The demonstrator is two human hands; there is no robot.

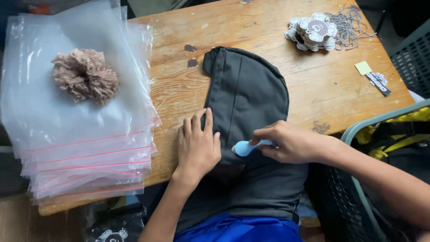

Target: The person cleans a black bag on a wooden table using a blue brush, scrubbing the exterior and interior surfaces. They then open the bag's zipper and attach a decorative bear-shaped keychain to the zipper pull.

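I see the black garment (pixel 251 103) running lengthwise away from the table's (pixel 313 94) near edge. My left hand (pixel 197 145) lies flat and empty on its left side; my right hand (pixel 291 142) pinches a pale blue tool (pixel 245 148) (tip pointing left), nearer the cloth's middle.

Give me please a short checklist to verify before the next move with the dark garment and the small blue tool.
1. Left hand lies flat on the dark garment: ok.
2. Right hand grips the light blue tool firmly: ok.
3. Tool tip touches the cloth: cannot tell, the tip is too small to see.
4. Garment fully on the wooden table: not ok, its lower part hangs over the near edge.
5. Stack of clear bags apart from the garment: ok.
6. Pile of card tags apart from both hands: ok.
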